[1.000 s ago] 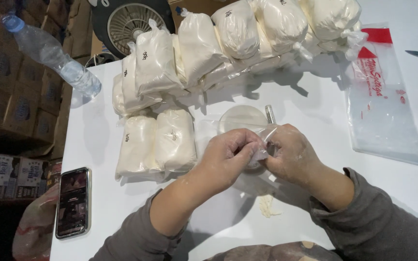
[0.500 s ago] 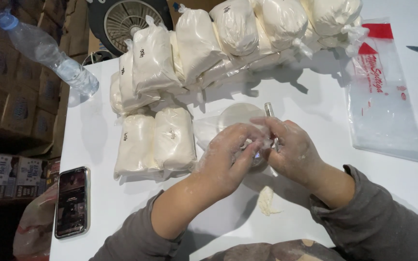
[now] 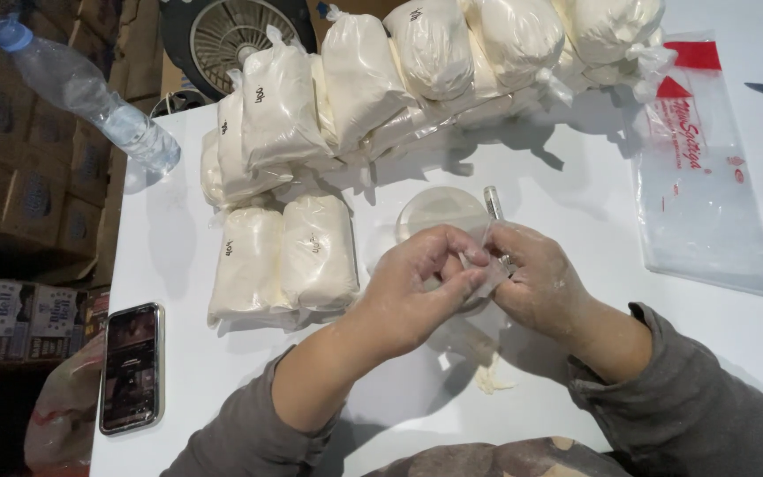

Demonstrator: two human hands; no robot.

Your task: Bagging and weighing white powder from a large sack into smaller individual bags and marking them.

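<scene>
My left hand (image 3: 421,287) and my right hand (image 3: 536,283) meet over the white table (image 3: 576,190), both dusted with white powder. Together they pinch a small clear plastic bag (image 3: 487,269) between fingertips. Just behind the hands sits a round clear lid or dish (image 3: 439,212) with a thin clear tube (image 3: 493,201) beside it. A scrap of whitish dough or powder (image 3: 490,378) lies on the table below my hands. Tied bags of white flour-like powder (image 3: 320,252) lie in a pile to the left.
More filled white bags (image 3: 434,62) line the table's back. A stack of flat clear bags with red print (image 3: 699,185) lies right. A water bottle (image 3: 90,97) lies at the far left corner, a phone (image 3: 132,367) near left. A fan (image 3: 231,35) and cardboard boxes (image 3: 11,168) stand beyond.
My hands stay together on the small bag, working it with small finger moves. The view has shifted a little; nothing else moved.
</scene>
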